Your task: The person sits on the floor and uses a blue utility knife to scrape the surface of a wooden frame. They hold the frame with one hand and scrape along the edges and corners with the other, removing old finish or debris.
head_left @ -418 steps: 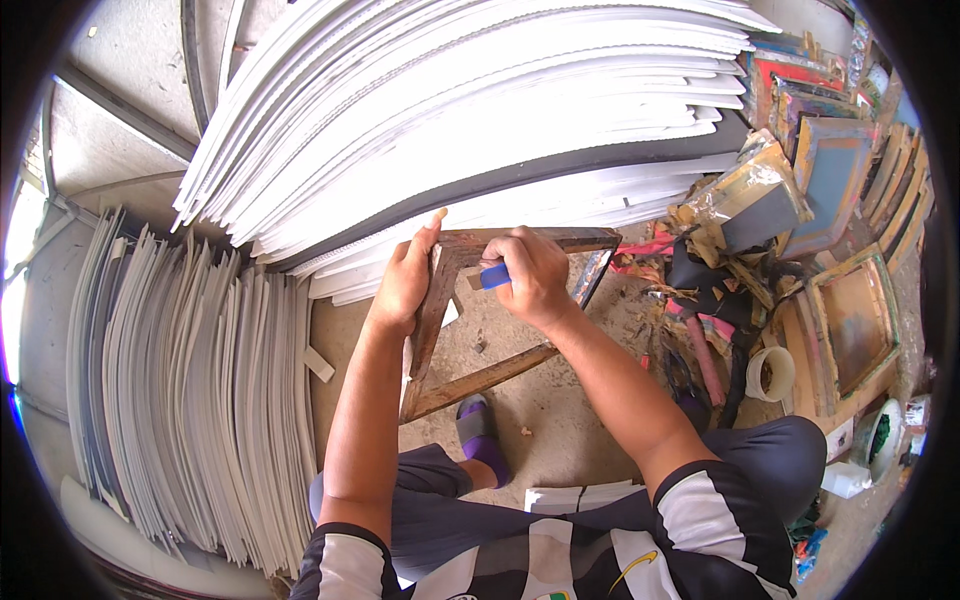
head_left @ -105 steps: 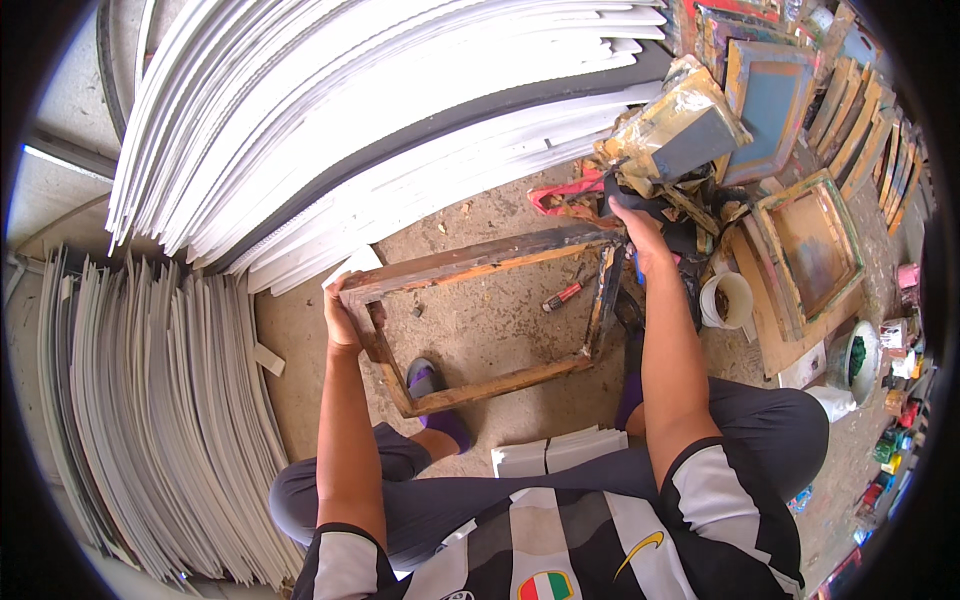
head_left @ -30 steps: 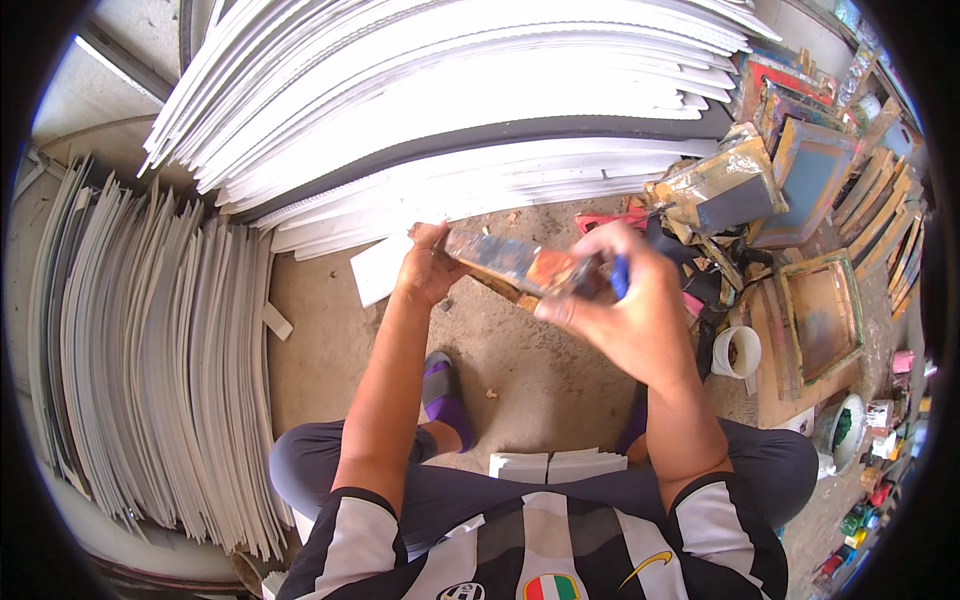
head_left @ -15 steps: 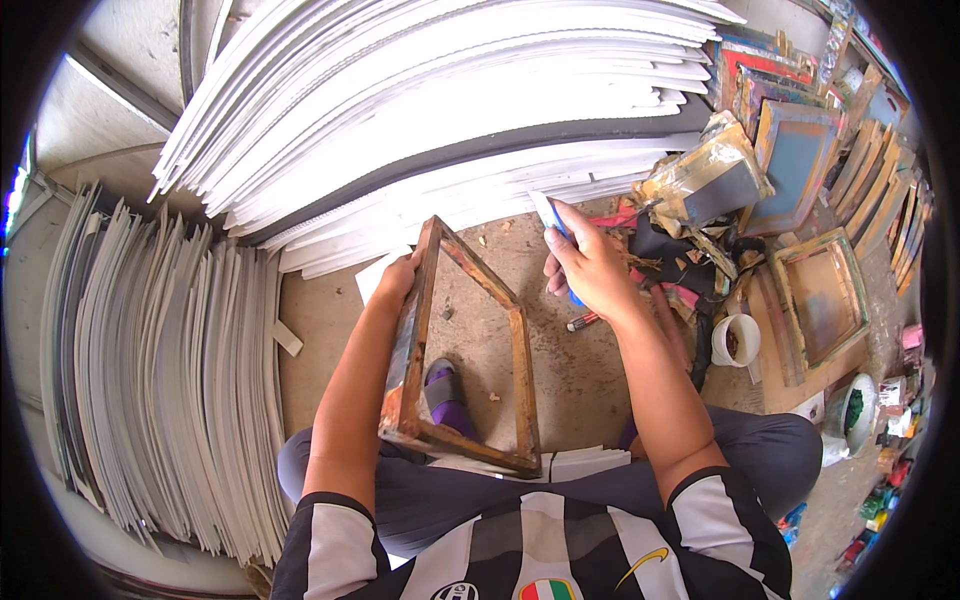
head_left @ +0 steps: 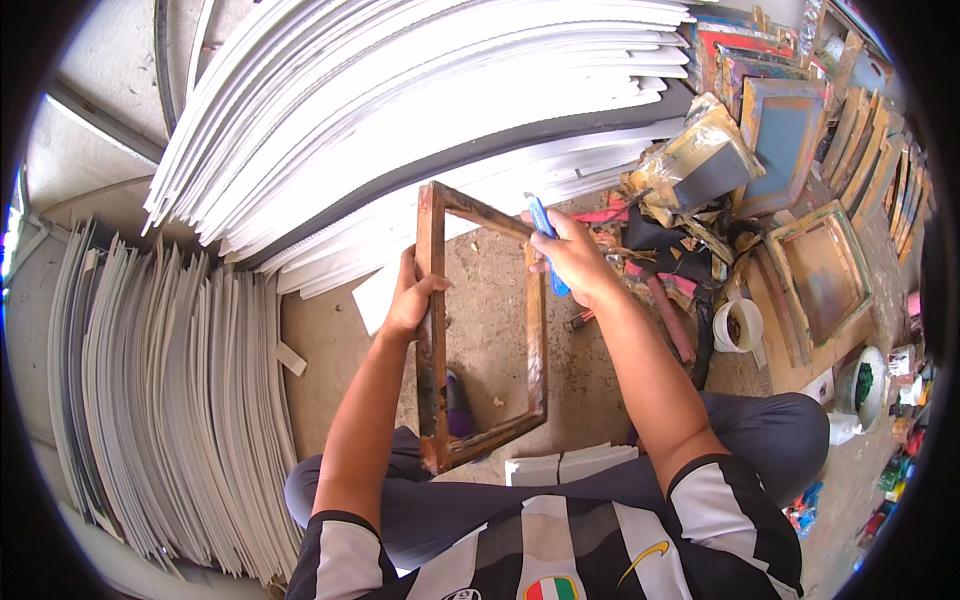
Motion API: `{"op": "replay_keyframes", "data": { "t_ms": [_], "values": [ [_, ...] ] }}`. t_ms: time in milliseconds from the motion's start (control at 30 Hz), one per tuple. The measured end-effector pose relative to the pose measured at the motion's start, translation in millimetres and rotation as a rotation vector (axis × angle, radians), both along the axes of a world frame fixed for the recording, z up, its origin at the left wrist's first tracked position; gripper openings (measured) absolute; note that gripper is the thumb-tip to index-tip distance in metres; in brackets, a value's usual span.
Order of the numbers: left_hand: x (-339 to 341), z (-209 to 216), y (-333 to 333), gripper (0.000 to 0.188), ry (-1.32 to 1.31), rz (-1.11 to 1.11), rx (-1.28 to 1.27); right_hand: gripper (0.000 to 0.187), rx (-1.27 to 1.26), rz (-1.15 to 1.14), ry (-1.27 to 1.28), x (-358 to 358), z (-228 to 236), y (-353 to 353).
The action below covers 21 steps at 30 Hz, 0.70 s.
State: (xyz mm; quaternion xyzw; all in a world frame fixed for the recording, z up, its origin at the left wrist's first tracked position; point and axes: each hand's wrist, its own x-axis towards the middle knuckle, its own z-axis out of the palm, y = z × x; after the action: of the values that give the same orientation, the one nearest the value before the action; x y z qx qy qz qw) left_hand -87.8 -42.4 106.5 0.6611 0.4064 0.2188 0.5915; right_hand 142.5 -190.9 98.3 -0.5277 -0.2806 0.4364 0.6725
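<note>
My left hand (head_left: 406, 302) grips the left bar of a bare wooden frame (head_left: 431, 370), stained brown and worn, with no mesh across its opening. The frame hangs tilted in front of me, above the floor and my lap. In my right hand (head_left: 578, 262) is a blue utility knife (head_left: 540, 216), held in closed fingers with its upper end pointing away from me. That hand is beside the frame's far right corner; whether its fingers touch the bar I cannot tell. Through the opening, part of my foot (head_left: 458, 408) shows.
Stacks of white sheets (head_left: 430, 110) rise ahead, and more sheets (head_left: 170, 400) stand at the left. To the right lie a meshed frame (head_left: 822, 285), a scrap heap (head_left: 690, 225) and a white cup (head_left: 738, 326). A small sheet stack (head_left: 570, 465) sits close to my lap.
The wooden frame has turned and swung farther from me, with my left hand still on its left bar. My right hand has brought the knife left and slightly down, close to the frame.
</note>
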Motion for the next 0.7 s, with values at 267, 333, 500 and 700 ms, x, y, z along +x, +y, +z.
{"op": "replay_keyframes", "data": {
  "t_ms": [267,333,500,700],
  "values": [
    [15.5,-18.6,-21.5,0.072,-0.343,-0.075,-0.081,0.021,-0.036,-0.092,0.374,-29.1,-17.5,25.5],
    [21.6,-17.3,-32.0,0.069,-0.373,-0.046,-0.115,0.022,0.010,-0.120,0.399,-40.1,-11.9,33.3],
    [29.6,-23.1,-44.5,0.074,-0.464,-0.100,-0.038,0.031,0.051,-0.152,0.510,-49.8,15.6,51.1],
    [31.8,-27.9,-57.6,0.075,-0.459,-0.024,-0.040,0.028,0.086,-0.144,0.688,-49.6,28.9,57.2]
  ]
}}
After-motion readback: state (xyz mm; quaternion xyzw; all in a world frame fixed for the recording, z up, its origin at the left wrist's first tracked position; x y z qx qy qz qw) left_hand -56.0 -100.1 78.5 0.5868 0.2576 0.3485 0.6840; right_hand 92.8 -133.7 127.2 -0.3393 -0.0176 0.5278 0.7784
